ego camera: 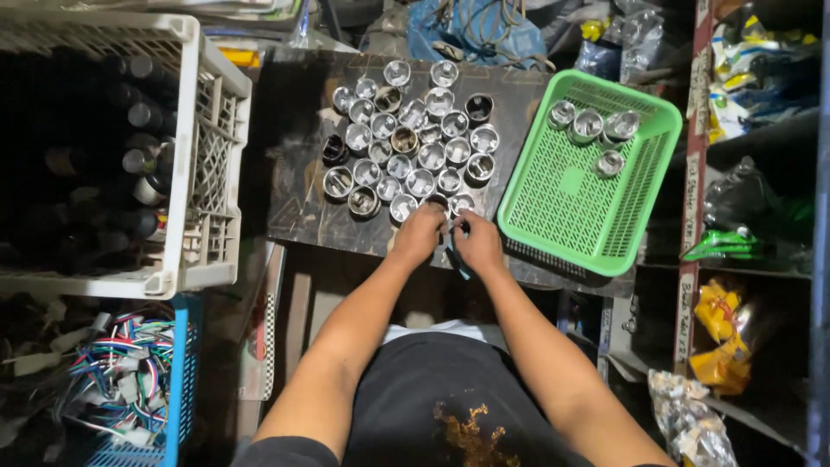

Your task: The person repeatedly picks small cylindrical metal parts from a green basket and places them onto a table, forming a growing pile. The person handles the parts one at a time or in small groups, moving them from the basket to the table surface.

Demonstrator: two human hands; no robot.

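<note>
Both hands are working close together at the near edge of the dark worktop, fingertips almost touching. The left hand and the right hand are pinching around one small metal piston at the front of the cluster. It's mostly covered by the fingers, so I can't tell which way its open end is facing or how its axis is lying. Something thin and bluish is hanging down under the right hand; can't make out what it is.

The rest of the pistons are sitting upright in a tight bunch just beyond the hands, round ends facing up at the camera, so their axes are running vertical. A few look darker than the shiny ones.

To the right, a green plastic basket is resting tilted on the worktop's corner with four more pistons lying in its far end. A white crate of dark cylindrical parts is sitting on the left, with a blue basket of coloured wires below it.
</note>
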